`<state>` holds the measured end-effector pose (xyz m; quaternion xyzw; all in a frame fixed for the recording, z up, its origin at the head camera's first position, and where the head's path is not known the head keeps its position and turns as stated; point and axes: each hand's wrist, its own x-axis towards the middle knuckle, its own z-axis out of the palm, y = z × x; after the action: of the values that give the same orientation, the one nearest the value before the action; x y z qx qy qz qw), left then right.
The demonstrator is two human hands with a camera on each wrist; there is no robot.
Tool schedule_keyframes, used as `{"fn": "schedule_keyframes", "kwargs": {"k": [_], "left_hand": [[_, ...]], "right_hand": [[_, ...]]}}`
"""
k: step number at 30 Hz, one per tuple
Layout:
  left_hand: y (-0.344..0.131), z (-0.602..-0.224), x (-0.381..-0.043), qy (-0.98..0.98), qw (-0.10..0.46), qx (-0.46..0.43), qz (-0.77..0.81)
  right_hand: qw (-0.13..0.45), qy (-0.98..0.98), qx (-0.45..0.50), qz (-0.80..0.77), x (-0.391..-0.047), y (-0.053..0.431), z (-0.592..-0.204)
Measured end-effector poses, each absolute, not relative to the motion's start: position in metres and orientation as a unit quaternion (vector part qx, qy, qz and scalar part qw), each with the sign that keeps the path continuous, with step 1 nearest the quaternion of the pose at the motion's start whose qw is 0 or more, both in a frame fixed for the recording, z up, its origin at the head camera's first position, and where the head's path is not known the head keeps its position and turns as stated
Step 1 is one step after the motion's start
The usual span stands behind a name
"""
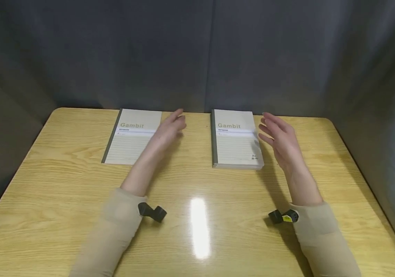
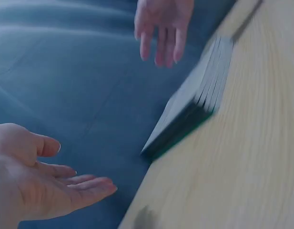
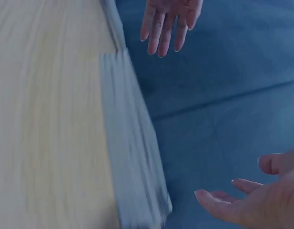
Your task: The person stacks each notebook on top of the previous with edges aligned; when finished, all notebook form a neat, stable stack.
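Note:
A stack of notebooks [image 1: 235,146] with pale "Gambit" covers and dark spines lies right of the middle on the table. To its left lies another "Gambit" notebook [image 1: 131,142], partly hidden under my left forearm in the head view. My left hand [image 1: 169,132] hovers by that notebook's right edge, fingers extended and nothing held. Just past the right side of the stack is my right hand [image 1: 280,140], its fingers spread loosely and also holding nothing. The left wrist view shows the layered edges of the stack [image 2: 208,86], with both palms above table height.
The wooden table [image 1: 197,184] has a bright light reflection near its front middle. Dark grey curtains [image 1: 197,54] hang along its back and both sides. A small black camera [image 1: 152,212] is worn on the left sleeve, another [image 1: 283,216] on the right.

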<state>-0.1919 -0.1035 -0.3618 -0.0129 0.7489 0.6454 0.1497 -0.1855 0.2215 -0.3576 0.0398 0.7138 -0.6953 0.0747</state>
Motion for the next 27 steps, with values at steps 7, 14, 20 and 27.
{"fn": "schedule_keyframes", "kwargs": {"k": [7,14,20,27], "left_hand": [[-0.177,-0.349,-0.186,0.790,0.110,-0.017,0.603],[-0.240,-0.358,-0.181,0.849,0.091,-0.065,0.516],[-0.266,-0.371,-0.176,0.826,0.145,-0.093,0.537],[-0.275,-0.371,-0.173,0.780,0.170,-0.087,0.596]], "right_hand": [[0.059,0.668,0.042,-0.741,-0.193,0.166,-0.354],[0.122,0.627,0.018,-0.769,-0.191,0.092,-0.366],[0.184,0.603,0.043,-0.775,-0.187,0.042,-0.378],[0.241,0.573,0.071,-0.780,-0.180,0.003,-0.386]]}}
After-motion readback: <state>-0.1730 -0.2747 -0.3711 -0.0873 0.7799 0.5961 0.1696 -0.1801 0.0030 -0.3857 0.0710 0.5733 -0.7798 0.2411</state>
